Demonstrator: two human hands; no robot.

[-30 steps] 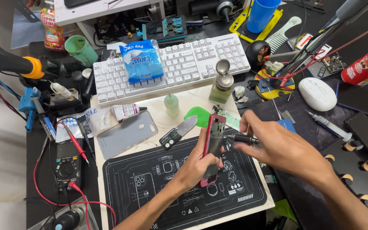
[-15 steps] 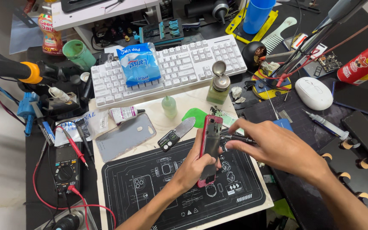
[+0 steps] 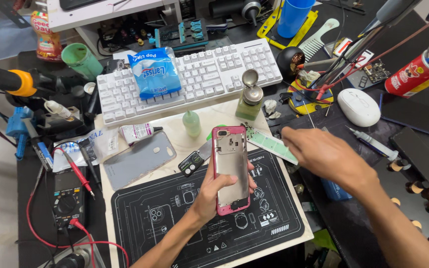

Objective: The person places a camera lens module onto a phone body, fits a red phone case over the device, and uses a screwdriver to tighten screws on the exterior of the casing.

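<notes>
Left hand (image 3: pixel 209 196) clamps the red-framed phone (image 3: pixel 231 168) upright above the black mat (image 3: pixel 175 223) while the right hand (image 3: pixel 323 156) hovers open and empty beside it, so a one-handed grip could let it slip onto the surface's small glue bottle (image 3: pixel 191 123).

Blue-white plastic pouch (image 3: pixel 147 74) lying on white keyboard (image 3: pixel 189 79), far centre. Small white tube with pink label (image 3: pixel 136 132) just near of keyboard, left. Red printed can (image 3: pixel 413 74) far right. Orange-labelled bottle (image 3: pixel 45 37) far left.
</notes>
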